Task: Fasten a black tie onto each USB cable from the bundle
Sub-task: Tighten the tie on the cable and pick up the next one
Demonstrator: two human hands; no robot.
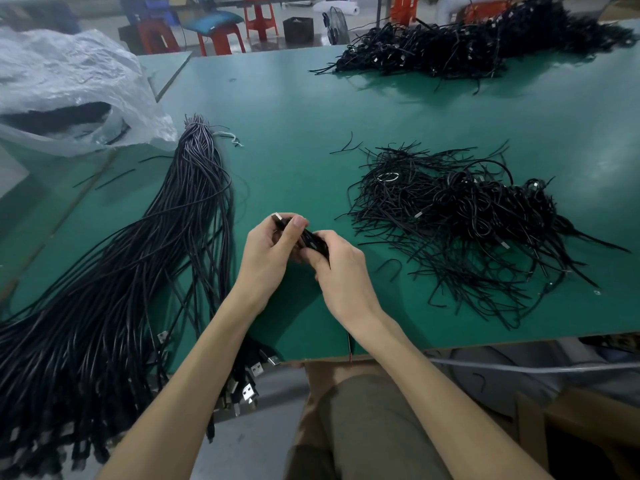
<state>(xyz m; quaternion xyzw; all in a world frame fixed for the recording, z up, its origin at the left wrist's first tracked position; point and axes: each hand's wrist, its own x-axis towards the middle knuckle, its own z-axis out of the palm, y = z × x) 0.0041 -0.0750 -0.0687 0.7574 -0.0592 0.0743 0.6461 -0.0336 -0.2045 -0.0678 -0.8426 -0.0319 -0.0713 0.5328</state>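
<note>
A coiled black USB cable (309, 239) sits between both hands above the green table (284, 133). My left hand (268, 258) grips the coil, and a metal plug tip shows above its fingers. My right hand (341, 271) pinches the coil's right side; whether a tie is in its fingers is hidden. A long bundle of black USB cables (138, 271) lies at the left, its plugs hanging over the table's near edge. A heap of loose black ties (450, 220) mixed with coiled cables lies at the right.
A second large pile of black cables (467, 46) lies at the table's far right. A crumpled clear plastic bag (69, 91) sits at the far left. Red stools (221, 36) stand beyond the table. Cardboard boxes (588, 427) are under the table at lower right.
</note>
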